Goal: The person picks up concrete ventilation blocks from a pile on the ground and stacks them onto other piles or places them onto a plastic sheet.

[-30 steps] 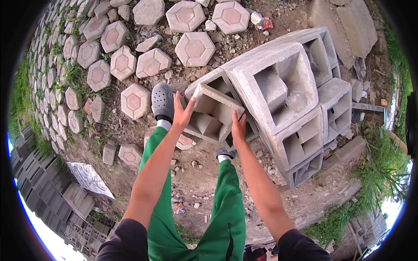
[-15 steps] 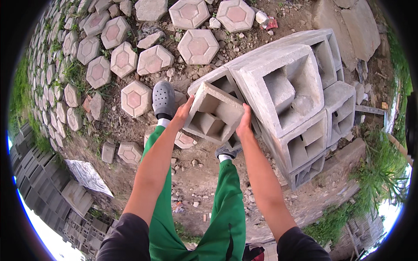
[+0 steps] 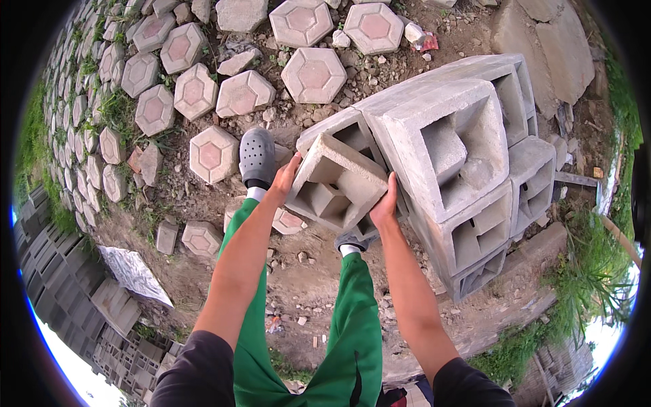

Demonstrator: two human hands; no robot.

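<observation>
Between my two hands is a square grey concrete vent block (image 3: 352, 161) with a stepped hollow inside, tilted in my grasp. My left hand (image 3: 285, 178) grips its left side, thumb along the top edge. The right hand (image 3: 386, 203) clasps the opposite side near a corner. Partly hidden behind the held block, another vent block (image 3: 325, 127) lies low at the left end of a stack. The stacked vent blocks (image 3: 475, 230) rise just right of my right hand, their hollow faces turned toward me.
Hexagonal pavers (image 3: 313, 75) with reddish centres lie over the dirt ahead and left. My grey clog (image 3: 257, 159) stands beside the held block. Broken concrete slabs (image 3: 542, 54) rest at far right. More stacked blocks (image 3: 61, 271) and a pale sheet (image 3: 135, 275) are at left; grass (image 3: 583, 278) grows right.
The held block has tilted a little more, its right corner turning down, with both hands still on it. The view has shifted slightly.
</observation>
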